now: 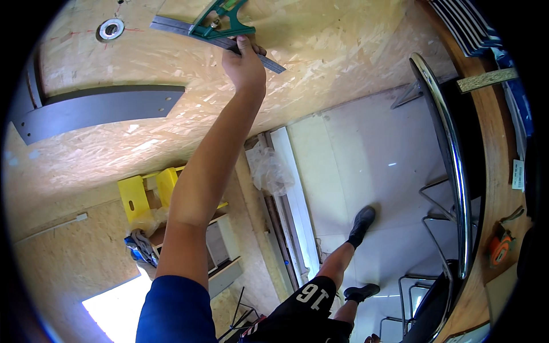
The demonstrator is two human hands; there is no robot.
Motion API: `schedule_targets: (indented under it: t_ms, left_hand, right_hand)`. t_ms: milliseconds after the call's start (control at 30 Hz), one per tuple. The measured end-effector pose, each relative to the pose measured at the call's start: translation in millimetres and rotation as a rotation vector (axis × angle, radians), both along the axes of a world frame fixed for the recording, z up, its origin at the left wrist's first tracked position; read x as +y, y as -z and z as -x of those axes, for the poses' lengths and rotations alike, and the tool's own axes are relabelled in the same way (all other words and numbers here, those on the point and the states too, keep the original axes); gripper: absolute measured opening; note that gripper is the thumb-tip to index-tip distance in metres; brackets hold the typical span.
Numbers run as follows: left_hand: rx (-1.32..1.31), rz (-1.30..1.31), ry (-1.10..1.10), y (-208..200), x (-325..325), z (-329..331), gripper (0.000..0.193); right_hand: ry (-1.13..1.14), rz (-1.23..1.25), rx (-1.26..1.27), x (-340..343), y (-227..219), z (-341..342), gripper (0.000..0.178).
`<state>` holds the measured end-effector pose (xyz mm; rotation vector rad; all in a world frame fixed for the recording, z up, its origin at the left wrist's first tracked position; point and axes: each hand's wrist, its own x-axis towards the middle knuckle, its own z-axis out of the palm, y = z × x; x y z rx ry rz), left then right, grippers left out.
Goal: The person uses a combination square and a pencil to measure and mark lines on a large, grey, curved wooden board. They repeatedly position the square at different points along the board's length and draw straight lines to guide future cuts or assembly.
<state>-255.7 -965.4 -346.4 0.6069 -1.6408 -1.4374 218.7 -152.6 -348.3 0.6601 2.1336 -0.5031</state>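
My left hand [245, 66] is raised at the top of the view, its thumb and fingers closed on the steel rule of a combination square [229, 26]. The square has a green head with a small level vial, and its rule slants down to the right. Behind it spreads a chipboard wall panel [320, 51]; whether the square touches the panel I cannot tell. Left of the square, a round metal fitting [110, 30] sits in the panel, with red marking lines beside it. Only fingertips of my right hand [373, 338] show at the lower edge.
A curved grey plate [103, 111] with holes is at the left. Yellow holders [134, 197] and shelves stand below. Long boards [294, 200] lie along the wall. At the right, chrome-framed chairs [452, 154] stand by a wooden table [497, 143] bearing an orange tape measure [500, 248].
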Motion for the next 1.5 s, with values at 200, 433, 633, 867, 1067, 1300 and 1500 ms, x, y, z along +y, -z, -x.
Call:
schedule_targets:
  t_ms: [200,433,633,867,1067,1300,1500]
  left_hand:
    - [0.02,0.004,0.01,4,-2,2,0.014]
    - [0.038,0.0,0.008,4,-2,1,0.015]
    - [-0.023,0.076,-0.05,-21,27,11,0.026]
    - [0.326,-0.053,0.173,-158,81,-38,0.011]
    - [-1.028,-0.008,0.104,24,170,-301,0.045]
    - [-1.415,0.649,0.607,87,380,-747,0.053]
    - [-1.064,0.473,0.712,5,481,-668,0.035]
  right_hand:
    - [-0.029,0.002,0.033,15,3,-8,0.033]
    - [-0.069,-0.011,0.013,18,2,-9,0.032]
    - [-0.016,-0.048,0.032,3,-19,-13,0.033]
    - [0.21,0.092,0.101,51,9,-111,0.032]
    - [0.317,0.074,0.188,20,-3,-119,0.038]
    - [0.65,0.116,0.486,88,-26,-253,0.033]
    - [0.854,-0.036,0.701,160,-19,-397,0.02]
